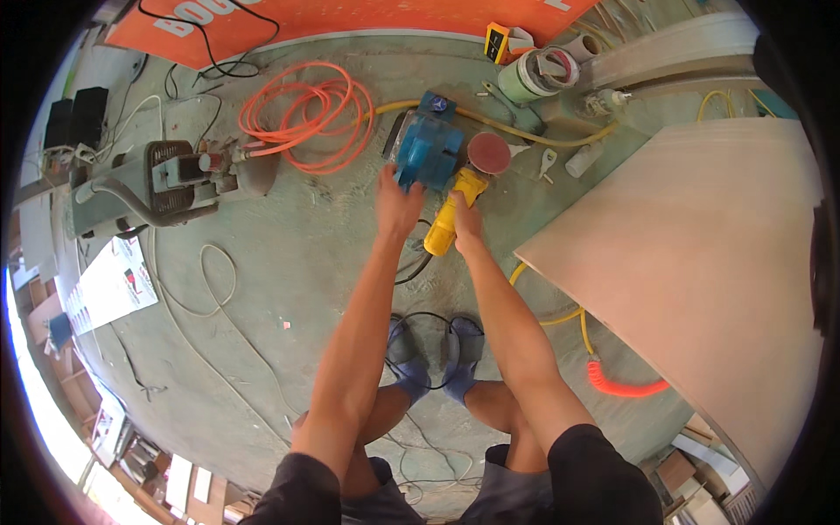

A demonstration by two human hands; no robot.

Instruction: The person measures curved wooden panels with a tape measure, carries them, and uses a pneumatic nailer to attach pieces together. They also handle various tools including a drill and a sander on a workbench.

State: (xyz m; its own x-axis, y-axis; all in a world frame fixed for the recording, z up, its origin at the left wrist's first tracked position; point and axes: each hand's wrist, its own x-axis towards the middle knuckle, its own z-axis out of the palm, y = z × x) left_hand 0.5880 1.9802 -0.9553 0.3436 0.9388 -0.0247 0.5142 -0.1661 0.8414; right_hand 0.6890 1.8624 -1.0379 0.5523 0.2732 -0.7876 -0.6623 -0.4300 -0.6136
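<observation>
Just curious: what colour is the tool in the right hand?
Yellow grinder in the right hand, head view.

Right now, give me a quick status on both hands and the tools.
Left hand on blue power tool. Right hand gripping yellow sander, disc facing up. Black cable and yellow hose trailing near feet.

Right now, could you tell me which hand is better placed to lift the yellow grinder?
Right. The right hand already grips the yellow angle grinder by its body; the left hand rests on the blue power tool.

Single head view; fisheye, steep downward at dusty floor (289, 262); arms reach from bottom edge.
</observation>
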